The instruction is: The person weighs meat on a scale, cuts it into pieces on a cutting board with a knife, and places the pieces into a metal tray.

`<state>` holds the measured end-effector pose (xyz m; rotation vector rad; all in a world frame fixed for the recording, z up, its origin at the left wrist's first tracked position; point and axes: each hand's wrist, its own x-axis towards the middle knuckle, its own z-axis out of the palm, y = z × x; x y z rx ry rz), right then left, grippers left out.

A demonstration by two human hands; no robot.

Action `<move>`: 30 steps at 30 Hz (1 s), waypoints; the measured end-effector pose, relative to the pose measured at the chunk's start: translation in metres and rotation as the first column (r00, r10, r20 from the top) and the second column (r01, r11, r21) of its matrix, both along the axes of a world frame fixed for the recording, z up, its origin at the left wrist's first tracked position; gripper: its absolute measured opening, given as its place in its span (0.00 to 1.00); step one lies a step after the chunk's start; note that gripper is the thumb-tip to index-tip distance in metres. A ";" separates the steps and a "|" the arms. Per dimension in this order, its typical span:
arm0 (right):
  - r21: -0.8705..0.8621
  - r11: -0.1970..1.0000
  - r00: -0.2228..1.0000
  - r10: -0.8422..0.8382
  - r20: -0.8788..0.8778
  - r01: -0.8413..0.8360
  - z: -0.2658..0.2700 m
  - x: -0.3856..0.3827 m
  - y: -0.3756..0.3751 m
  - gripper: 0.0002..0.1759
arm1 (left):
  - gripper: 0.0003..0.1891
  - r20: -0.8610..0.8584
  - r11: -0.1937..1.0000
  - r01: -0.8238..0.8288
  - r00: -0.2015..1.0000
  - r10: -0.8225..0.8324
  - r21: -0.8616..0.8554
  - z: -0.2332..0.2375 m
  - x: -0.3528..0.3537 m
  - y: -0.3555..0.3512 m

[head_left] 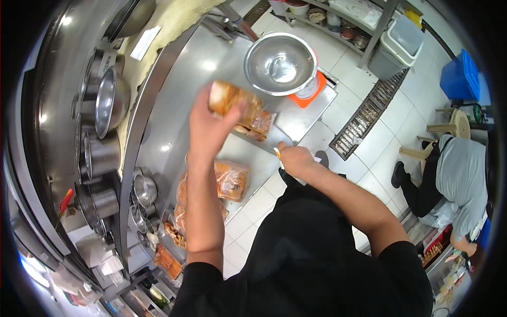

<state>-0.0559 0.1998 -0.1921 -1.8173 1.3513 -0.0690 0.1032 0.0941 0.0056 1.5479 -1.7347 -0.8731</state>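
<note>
My left hand point(211, 119) is raised over the steel counter point(179, 79), its fingers round a blurred orange-brown packet point(224, 98) in clear wrapping. Under and beside it lies another wrapped packet point(261, 126) of the same colour. My right hand point(296, 160) is closed at the counter's near edge on a small light-coloured handle, perhaps a knife's; a thin blade seems to run left from it along the packets. Nearer to me, more wrapped orange packets point(231, 181) lie by my left forearm.
A large steel bowl point(280, 64) stands at the counter's far end, over an orange scale point(310, 94). Pots point(101, 153) line the left side. A floor drain point(369, 113) crosses the tiles. At the right, another person point(459, 169) bends over near a stool point(451, 124).
</note>
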 end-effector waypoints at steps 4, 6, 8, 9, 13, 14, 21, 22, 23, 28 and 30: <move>-0.020 0.998 0.999 -0.052 0.008 0.052 0.000 0.002 0.003 0.14 | 0.35 0.366 0.985 0.171 0.919 -0.148 -0.031 0.018 -0.068 -0.067; -0.032 0.998 0.998 -0.056 0.012 0.056 0.001 0.002 0.005 0.13 | 0.38 0.585 0.973 0.229 0.786 -0.200 0.025 0.009 -0.095 -0.094; -0.063 0.995 0.996 -0.075 0.046 0.078 0.000 0.000 0.007 0.13 | 0.42 0.767 0.965 0.238 0.598 -0.233 0.107 -0.008 -0.117 -0.112; -0.036 0.997 0.997 -0.067 0.031 0.068 0.002 0.000 0.007 0.14 | 0.45 0.793 0.962 0.242 0.559 -0.243 0.124 -0.017 -0.123 -0.115; 0.019 0.994 0.992 -0.112 0.060 0.111 0.006 -0.005 0.008 0.15 | 0.49 0.833 0.957 0.221 0.479 -0.276 0.190 -0.033 -0.136 -0.116; 0.022 0.992 0.990 -0.122 0.073 0.120 0.005 -0.005 0.008 0.16 | 0.49 0.836 0.959 0.227 0.483 -0.261 0.168 -0.033 -0.139 -0.115; 0.053 0.994 0.990 -0.101 0.099 0.096 -0.001 -0.007 0.006 0.16 | 0.46 0.853 0.968 0.233 0.482 -0.199 0.095 -0.042 -0.142 -0.111; 0.046 0.994 0.990 -0.099 0.099 0.095 -0.002 -0.007 0.006 0.16 | 0.45 0.856 0.967 0.239 0.480 -0.192 0.083 -0.043 -0.141 -0.110; 0.037 0.995 0.991 -0.096 0.097 0.093 -0.003 -0.006 0.006 0.17 | 0.45 0.859 0.967 0.245 0.478 -0.183 0.070 -0.044 -0.141 -0.109; 0.031 0.997 0.993 -0.080 0.090 0.078 -0.003 -0.007 0.004 0.17 | 0.49 0.856 0.972 0.228 0.491 -0.160 0.051 -0.042 -0.143 -0.099; 0.025 0.997 0.993 -0.071 0.095 0.069 -0.001 -0.009 0.004 0.17 | 0.52 0.849 0.972 0.232 0.506 -0.153 0.037 -0.043 -0.142 -0.098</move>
